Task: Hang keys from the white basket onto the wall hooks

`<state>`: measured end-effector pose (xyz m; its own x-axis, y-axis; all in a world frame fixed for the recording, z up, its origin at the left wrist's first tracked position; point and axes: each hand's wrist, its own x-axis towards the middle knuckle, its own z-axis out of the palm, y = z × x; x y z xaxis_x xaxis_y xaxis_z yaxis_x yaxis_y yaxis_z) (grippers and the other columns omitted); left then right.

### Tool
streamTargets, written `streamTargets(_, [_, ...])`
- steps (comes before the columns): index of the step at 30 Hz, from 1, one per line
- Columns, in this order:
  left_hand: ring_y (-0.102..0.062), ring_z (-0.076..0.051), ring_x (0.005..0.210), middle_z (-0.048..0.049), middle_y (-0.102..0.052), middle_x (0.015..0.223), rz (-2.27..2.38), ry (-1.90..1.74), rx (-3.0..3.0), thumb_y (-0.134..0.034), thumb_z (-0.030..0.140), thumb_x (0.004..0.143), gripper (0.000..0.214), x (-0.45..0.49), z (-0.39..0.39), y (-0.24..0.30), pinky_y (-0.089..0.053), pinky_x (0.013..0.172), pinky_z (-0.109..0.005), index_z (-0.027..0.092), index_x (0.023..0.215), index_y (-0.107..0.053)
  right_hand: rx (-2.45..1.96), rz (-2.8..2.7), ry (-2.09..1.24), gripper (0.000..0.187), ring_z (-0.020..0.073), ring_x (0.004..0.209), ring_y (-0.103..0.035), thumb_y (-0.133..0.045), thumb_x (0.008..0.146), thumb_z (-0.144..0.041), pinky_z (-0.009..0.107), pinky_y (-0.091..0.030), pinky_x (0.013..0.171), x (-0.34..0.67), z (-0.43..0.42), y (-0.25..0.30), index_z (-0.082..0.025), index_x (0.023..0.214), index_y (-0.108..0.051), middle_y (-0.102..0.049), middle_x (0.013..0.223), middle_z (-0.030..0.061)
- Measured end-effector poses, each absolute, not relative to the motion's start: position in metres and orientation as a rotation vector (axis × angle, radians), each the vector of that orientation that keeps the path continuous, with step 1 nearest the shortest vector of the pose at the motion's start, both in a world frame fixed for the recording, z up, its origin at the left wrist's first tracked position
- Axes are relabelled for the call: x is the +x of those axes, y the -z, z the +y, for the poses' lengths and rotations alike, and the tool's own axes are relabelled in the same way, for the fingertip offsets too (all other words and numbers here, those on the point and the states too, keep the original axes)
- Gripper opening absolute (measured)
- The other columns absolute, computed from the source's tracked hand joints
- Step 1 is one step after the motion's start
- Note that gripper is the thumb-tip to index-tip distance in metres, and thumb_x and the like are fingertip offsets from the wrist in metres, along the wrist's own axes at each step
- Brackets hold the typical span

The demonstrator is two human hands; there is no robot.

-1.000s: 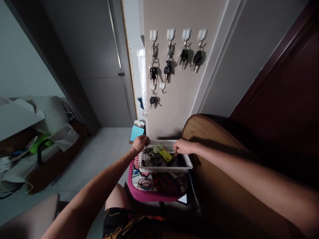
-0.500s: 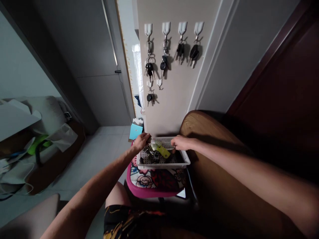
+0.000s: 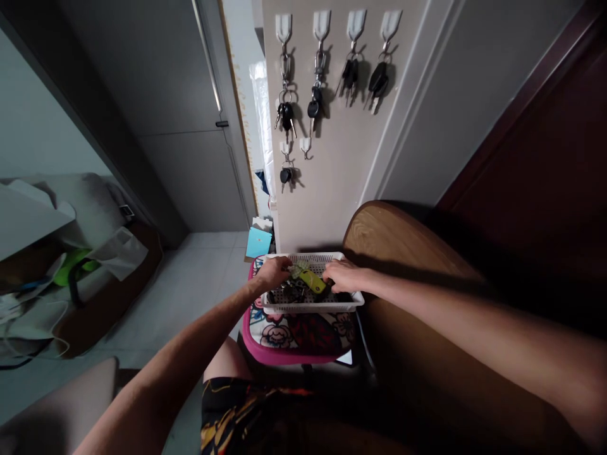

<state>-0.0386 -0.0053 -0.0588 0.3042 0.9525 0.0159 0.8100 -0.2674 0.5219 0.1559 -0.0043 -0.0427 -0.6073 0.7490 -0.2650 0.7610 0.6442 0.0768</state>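
Observation:
A white perforated plastic basket [image 3: 313,309] rests on a chair seat with a flowered cover [image 3: 275,335]. Inside it lie a tangle of keys [image 3: 290,292] and a flat yellow-green piece [image 3: 313,282], beside a pale see-through item [image 3: 298,270]. At the basket's left side my left hand [image 3: 274,273] reaches in by the keys, its fingers curled; whatever they hold is hidden. My right hand [image 3: 342,276] bends its closed fingers down into the right part, close to the yellow-green piece. What lies under those fingertips I cannot make out.
Several white hooks [image 3: 321,26] on the wall panel carry bunches of keys [image 3: 286,117]; one small hook [image 3: 305,148] holds nothing. A curved wooden board [image 3: 393,237] stands close on the right. A light-blue box [image 3: 258,242] is on the floor behind the chair.
My left hand has moved down from near the basket's back left rim, in among the keys. My right hand has shifted slightly within the basket. The view has tipped a little downward.

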Motion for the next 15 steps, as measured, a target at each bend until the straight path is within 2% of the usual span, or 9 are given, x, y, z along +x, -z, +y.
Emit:
streamTargets(2, [-0.049,-0.009,0.067,0.0008,-0.056,0.075,1.548,-0.388,2.219,-0.047,0.016,0.056,0.029,-0.038,-0.007,0.062,-0.039,0.061,-0.017,0.018,0.084,-0.054,1.214,2.599,0.056,0.014,0.0162,0.076,-0.047,-0.046,0.057,-0.022,0.024,-0.032,0.060,0.156,-0.004,0.041,-0.020,0.064,-0.057,-0.056,0.073,0.0030])
streamTargets(5, [-0.048,-0.011,0.073,0.0010,-0.055,0.079,1.446,-0.262,2.380,-0.048,0.016,0.055,0.028,-0.037,-0.011,0.063,-0.038,0.066,-0.019,0.020,0.082,-0.054,1.245,2.590,0.096,0.015,0.0145,0.071,-0.049,-0.043,0.060,-0.020,0.022,-0.033,0.057,0.157,-0.002,0.036,-0.019,0.064,-0.057,-0.056,0.072,0.0029])
streamTargets(9, [-0.045,-0.016,0.082,-0.0018,-0.053,0.084,1.381,-0.074,2.589,-0.050,0.016,0.053,0.029,-0.036,-0.016,0.058,-0.036,0.071,-0.024,0.020,0.081,-0.055,1.243,2.704,0.153,0.021,0.0145,0.074,-0.048,-0.045,0.059,-0.020,0.021,-0.033,0.058,0.152,-0.006,0.033,-0.020,0.078,-0.055,-0.056,0.080,0.0021])
streamTargets(12, [-0.046,-0.015,0.080,-0.0023,-0.054,0.083,1.432,-0.006,2.567,-0.047,0.016,0.055,0.026,-0.037,-0.016,0.056,-0.037,0.070,-0.024,0.020,0.080,-0.055,1.144,2.832,0.149,0.031,0.0148,0.075,-0.048,-0.046,0.060,-0.022,0.022,-0.033,0.059,0.144,-0.013,0.037,-0.022,0.091,-0.049,-0.055,0.083,0.0027])
streamTargets(15, [-0.048,-0.014,0.076,-0.0010,-0.056,0.081,1.457,-0.051,2.475,-0.046,0.018,0.058,0.025,-0.039,-0.011,0.056,-0.037,0.068,-0.022,0.021,0.081,-0.055,1.159,2.806,0.140,0.033,0.0149,0.071,-0.049,-0.047,0.060,-0.023,0.022,-0.033,0.057,0.141,-0.016,0.039,-0.022,0.093,-0.047,-0.055,0.081,0.0027])
